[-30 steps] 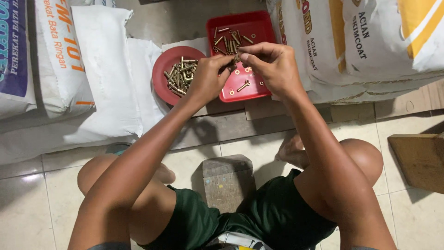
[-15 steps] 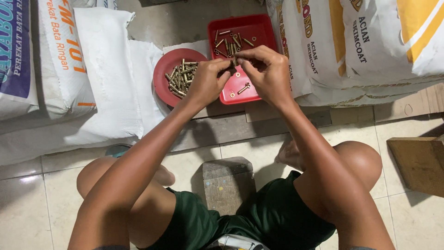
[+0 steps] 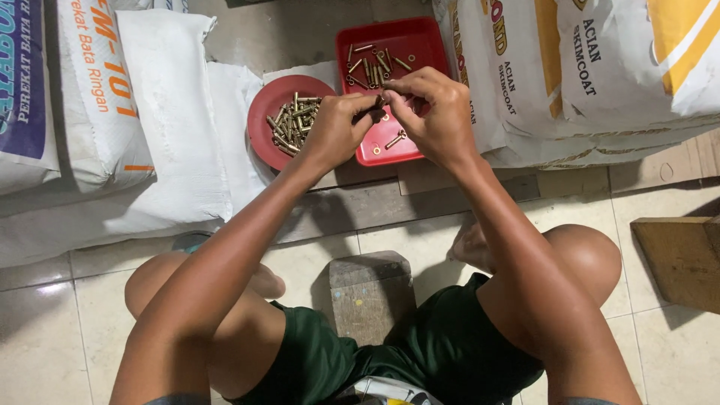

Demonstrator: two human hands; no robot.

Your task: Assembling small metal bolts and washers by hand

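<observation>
Glossy red plastic tray [image 3: 427, 45] holds shiny brass-coloured metal bolts [image 3: 375, 67].

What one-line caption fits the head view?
Both hands, left and right, pinch a small bolt over a red tray, beside a red bowl of bolts.

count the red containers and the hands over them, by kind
red round plate: 1
red rectangular tray: 1
hands, left and right, pinching a small brass bolt between them: 2
total: 4
</observation>
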